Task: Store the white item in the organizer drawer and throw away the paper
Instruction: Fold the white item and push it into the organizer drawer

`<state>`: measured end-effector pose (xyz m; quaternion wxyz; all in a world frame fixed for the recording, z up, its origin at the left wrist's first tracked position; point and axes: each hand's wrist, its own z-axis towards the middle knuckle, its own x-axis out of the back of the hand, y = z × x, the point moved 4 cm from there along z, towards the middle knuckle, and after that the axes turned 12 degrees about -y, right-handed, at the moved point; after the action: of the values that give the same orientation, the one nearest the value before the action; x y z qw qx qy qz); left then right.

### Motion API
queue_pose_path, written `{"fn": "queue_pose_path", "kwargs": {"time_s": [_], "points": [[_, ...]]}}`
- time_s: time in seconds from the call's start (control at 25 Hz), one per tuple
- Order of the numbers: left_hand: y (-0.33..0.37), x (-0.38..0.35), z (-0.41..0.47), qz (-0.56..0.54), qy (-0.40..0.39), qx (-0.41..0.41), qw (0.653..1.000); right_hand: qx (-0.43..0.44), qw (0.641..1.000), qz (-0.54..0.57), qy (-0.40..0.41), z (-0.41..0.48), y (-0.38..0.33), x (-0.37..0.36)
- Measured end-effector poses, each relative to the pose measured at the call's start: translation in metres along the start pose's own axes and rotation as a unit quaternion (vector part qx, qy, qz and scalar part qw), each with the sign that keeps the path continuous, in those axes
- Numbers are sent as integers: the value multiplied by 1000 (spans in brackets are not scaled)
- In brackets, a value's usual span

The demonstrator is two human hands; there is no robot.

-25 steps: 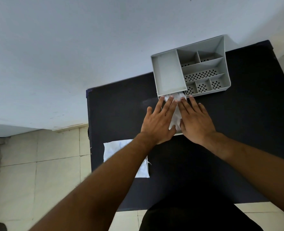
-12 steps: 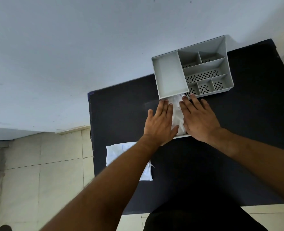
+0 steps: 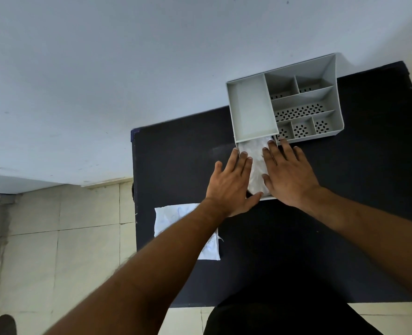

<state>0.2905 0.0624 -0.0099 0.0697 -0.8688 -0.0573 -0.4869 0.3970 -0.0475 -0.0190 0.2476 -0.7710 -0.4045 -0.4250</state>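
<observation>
- White item: lay in the pulled-out drawer, organizer's 6 o'clock.
- Left hand, right hand: flat, spread, pressing, gripping nothing.
- Paper: table's 8 o'clock.
- Risk: bulging item might jam the closing drawer.

A plain indoor room, possibly a home or small office: a dark table stands against a bare, pale wall, above a floor of large cream tiles. A grey desk organizer with perforated compartments sits at the table's far edge, and a sheet of paper lies near its left side.
</observation>
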Motion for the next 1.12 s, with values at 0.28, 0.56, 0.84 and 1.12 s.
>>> {"fn": "queue_pose_path", "kwargs": {"time_s": [0.28,0.56,0.84,1.12], "points": [[6,9,11,29,-55,15,998,-10,1000,-1,-12,-1,-2,2],[25,17,23,36,-52,49,997,-16,999,-8,-31,0,2,0],[21,16,14,10,-70,71,995,-16,999,-5,-28,0,1,0],[12,6,7,-10,-100,19,995,-14,1000,-1,-24,1,2,2]]}}
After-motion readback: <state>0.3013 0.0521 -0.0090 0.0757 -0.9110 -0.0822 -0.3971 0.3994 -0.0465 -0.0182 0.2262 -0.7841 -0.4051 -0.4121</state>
